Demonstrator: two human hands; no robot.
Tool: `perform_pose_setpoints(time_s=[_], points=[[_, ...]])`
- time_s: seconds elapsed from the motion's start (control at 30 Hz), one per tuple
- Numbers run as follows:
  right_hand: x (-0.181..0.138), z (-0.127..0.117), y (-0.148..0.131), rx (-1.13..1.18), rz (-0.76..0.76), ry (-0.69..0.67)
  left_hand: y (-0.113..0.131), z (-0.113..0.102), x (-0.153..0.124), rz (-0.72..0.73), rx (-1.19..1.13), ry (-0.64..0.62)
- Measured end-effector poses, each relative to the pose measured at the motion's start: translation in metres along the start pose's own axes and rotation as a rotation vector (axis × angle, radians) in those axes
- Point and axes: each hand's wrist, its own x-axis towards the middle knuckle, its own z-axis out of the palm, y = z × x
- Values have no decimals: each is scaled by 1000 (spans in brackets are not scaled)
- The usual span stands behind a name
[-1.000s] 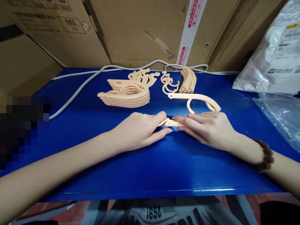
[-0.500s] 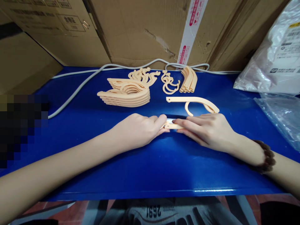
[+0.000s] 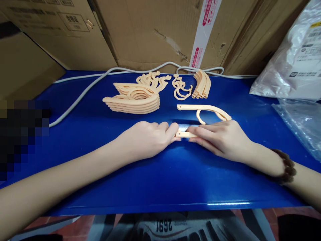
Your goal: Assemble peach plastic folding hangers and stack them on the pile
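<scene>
Cream hanger lies low over the blue bench in front of the person, its two arms running left to right, roughly along the bench's front edge. Its near arm bridges the gap between the hands; the far arm stretches beyond, curving down at its right end to the right hand, which hides where the two might join. A curved hook shows between them.

The right hand, the nearer to that bend, grips the near arm between thumb and fingers, palm down. The left hand is pinched closed at the near arm's holed left tip; whether it also holds a smaller piece is hidden. Both forearms angle inward, knuckles up. The nested stack lies just beyond the left hand.
</scene>
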Motion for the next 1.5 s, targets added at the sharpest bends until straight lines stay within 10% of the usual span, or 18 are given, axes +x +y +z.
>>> perform_pose_setpoints(time_s=[0.93, 1.5], points=[[2, 0, 4, 255, 77, -125, 2, -8, 0, 62, 212, 62], [0, 3, 1, -4, -5, -21, -4, -4, 1, 74, 108, 105]])
